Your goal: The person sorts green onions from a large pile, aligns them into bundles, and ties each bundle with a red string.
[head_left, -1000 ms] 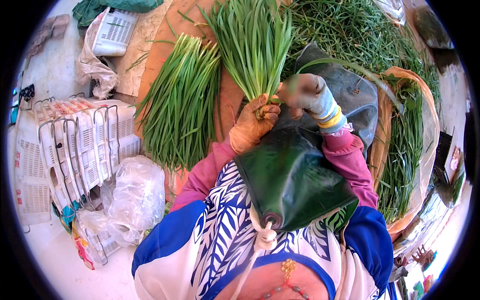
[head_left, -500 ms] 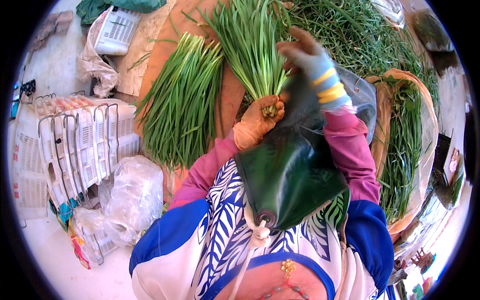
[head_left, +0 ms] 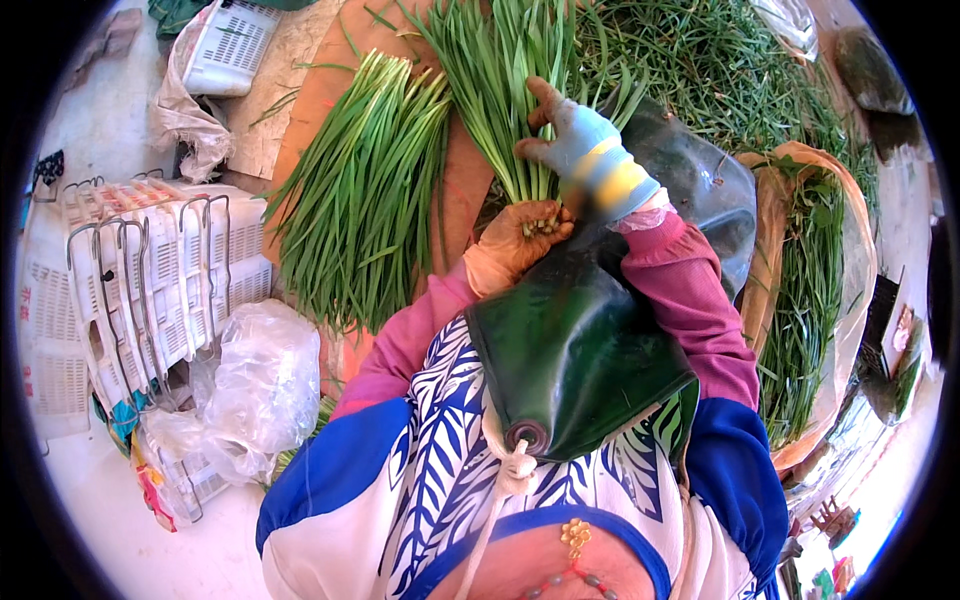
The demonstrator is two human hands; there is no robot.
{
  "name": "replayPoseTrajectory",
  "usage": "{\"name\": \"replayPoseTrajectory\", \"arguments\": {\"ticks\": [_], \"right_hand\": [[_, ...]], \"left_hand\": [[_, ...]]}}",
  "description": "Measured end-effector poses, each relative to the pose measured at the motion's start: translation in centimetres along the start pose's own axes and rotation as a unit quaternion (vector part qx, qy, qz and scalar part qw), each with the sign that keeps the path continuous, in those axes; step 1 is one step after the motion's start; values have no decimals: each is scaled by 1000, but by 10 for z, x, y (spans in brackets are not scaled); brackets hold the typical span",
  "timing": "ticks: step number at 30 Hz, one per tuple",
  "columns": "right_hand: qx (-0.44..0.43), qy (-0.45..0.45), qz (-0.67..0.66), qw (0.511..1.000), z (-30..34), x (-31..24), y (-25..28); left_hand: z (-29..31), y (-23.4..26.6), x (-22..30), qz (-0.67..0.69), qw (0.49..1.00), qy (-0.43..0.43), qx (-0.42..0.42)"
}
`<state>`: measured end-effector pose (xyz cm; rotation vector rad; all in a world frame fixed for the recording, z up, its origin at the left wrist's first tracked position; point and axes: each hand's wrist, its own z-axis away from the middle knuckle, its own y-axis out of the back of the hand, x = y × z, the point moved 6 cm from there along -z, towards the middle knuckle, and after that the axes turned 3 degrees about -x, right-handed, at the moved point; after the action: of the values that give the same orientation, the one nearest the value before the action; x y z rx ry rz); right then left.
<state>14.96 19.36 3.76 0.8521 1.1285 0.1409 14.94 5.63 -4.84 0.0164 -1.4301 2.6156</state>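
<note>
My left hand, in an orange glove, is closed around the pale stem ends of a bunch of garlic chives. The long green leaves fan out away from me. My right hand, in a blue glove with yellow bands and brown fingers, is beside the bunch just above my left hand. Its thumb and forefinger are spread apart at the leaves, and it grips nothing. To the left, a trimmed pile of garlic chives lies on a brown board. A dark green apron covers my lap.
A large heap of loose greens fills the far right. At the right is an open plastic bag with more greens. White plastic crates with wire handles and a crumpled clear bag are at the left; another white crate is farther back.
My right hand has moved left and down, from beside the bunch to against its leaves. My left hand keeps its hold on the stems in nearly the same place.
</note>
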Motion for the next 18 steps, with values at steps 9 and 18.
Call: {"name": "replayPoseTrajectory", "arguments": {"ticks": [9, 18], "right_hand": [[5, -57, -408, 911, 14, 7, -14], [17, 148, -170, 974, 53, -31, -12]], "left_hand": [[-3, -7, 0, 45, 996, 30, -71], [-2, -3, 7, -353, 903, -117, -216]]}}
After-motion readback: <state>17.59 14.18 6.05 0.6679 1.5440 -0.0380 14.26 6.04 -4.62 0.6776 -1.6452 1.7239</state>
